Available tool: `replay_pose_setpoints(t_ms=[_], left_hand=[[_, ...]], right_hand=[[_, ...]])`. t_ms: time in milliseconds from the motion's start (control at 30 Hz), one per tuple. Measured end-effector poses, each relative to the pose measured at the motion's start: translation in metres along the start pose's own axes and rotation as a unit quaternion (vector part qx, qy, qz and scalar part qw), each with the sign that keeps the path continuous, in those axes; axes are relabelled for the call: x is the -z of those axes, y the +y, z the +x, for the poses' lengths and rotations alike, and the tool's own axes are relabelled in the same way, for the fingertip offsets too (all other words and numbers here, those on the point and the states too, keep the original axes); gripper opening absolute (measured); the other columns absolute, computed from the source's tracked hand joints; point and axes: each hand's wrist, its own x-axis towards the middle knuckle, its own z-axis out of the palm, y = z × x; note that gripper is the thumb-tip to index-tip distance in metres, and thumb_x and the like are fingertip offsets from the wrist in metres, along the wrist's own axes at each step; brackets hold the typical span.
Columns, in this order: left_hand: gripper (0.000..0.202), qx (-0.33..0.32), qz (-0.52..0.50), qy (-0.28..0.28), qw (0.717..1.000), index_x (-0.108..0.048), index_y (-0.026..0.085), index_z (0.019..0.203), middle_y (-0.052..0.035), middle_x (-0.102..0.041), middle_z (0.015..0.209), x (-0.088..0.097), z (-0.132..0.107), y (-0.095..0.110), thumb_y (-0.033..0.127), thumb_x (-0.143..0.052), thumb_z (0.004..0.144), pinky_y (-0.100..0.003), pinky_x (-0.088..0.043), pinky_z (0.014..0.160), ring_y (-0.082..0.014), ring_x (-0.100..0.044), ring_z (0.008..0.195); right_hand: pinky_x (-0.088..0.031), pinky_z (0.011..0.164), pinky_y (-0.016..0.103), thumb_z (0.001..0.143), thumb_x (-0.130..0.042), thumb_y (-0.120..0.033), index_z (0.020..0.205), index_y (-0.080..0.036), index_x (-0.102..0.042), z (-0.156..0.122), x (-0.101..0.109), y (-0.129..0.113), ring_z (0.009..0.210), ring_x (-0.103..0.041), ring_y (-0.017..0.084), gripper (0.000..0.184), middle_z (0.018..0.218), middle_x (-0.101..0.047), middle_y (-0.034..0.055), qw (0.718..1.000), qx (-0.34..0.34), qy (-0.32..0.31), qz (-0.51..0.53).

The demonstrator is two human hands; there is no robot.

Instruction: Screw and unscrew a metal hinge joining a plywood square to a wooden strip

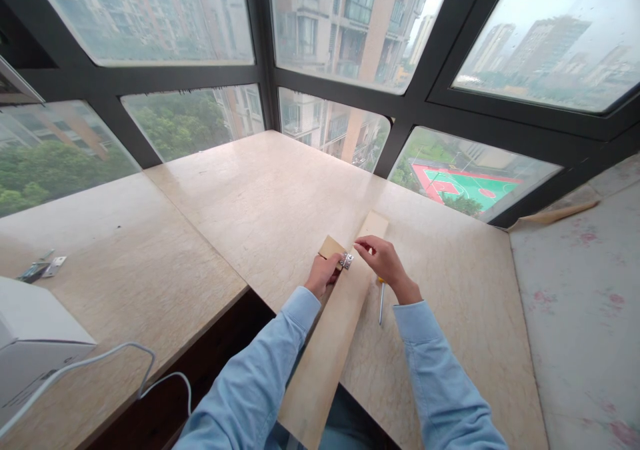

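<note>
One plank [330,343], one screwdriver [382,301]

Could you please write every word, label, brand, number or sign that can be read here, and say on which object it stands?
Readable text: none.
White box: dark printed lines, too small and blurred to read.
Wooden board, metal fitting, screwdriver: no lettering can be made out.

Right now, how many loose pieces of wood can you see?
2: the long board, jutting past the counter, and the short piece held by the left hand. Others may be hidden.
</note>
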Motion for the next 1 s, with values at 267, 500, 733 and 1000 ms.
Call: replay_pose_setpoints(t_ms=[267, 500, 733, 1000], left_hand=[[0.022, 0.001, -0.001, -0.012, 1.000, -0.059, 0.011, 0.090, -0.0046, -0.064, 0.069, 0.001, -0.002, 0.001, 0.012, -0.062, 0.068, -0.027, -0.052, 0.051, -0.0154, -0.061, 0.054], [0.020, 0.012, -0.012, -0.027, 1.000, -0.060, 0.011, 0.089, -0.0050, -0.065, 0.070, 0.003, -0.002, 0.002, 0.011, -0.061, 0.069, -0.027, -0.053, 0.053, -0.0156, -0.061, 0.056], [0.026, 0.003, -0.017, -0.038, 0.999, -0.064, 0.010, 0.093, -0.0055, -0.067, 0.075, 0.005, 0.000, -0.003, 0.017, -0.069, 0.068, -0.025, -0.051, 0.053, -0.0153, -0.062, 0.060], [0.027, 0.006, -0.014, -0.060, 0.998, -0.065, 0.009, 0.095, -0.0069, -0.067, 0.079, 0.009, 0.004, -0.005, 0.016, -0.065, 0.069, -0.025, -0.048, 0.052, -0.0152, -0.060, 0.061]], right_hand=[[-0.050, 0.069, 0.033, 0.090, -0.058, -0.034, 0.083, -0.021, -0.071, 0.000, -0.003, 0.005, 0.071, -0.064, 0.020, 0.019, 0.084, -0.074, 0.0058, 1.000, -0.006, -0.005, -0.002], [-0.053, 0.078, 0.034, 0.090, -0.055, -0.025, 0.092, -0.022, -0.074, -0.002, -0.007, 0.007, 0.084, -0.070, 0.022, 0.019, 0.093, -0.076, 0.0075, 1.000, 0.010, -0.011, 0.013], [-0.053, 0.069, 0.031, 0.090, -0.055, -0.026, 0.093, -0.020, -0.073, -0.002, -0.009, -0.006, 0.078, -0.068, 0.019, 0.019, 0.091, -0.075, 0.0069, 0.999, 0.035, 0.006, 0.009], [-0.052, 0.064, 0.029, 0.087, -0.059, -0.026, 0.088, -0.018, -0.072, 0.001, -0.012, -0.037, 0.068, -0.064, 0.016, 0.015, 0.084, -0.073, 0.0055, 0.996, -0.021, 0.083, -0.013]])
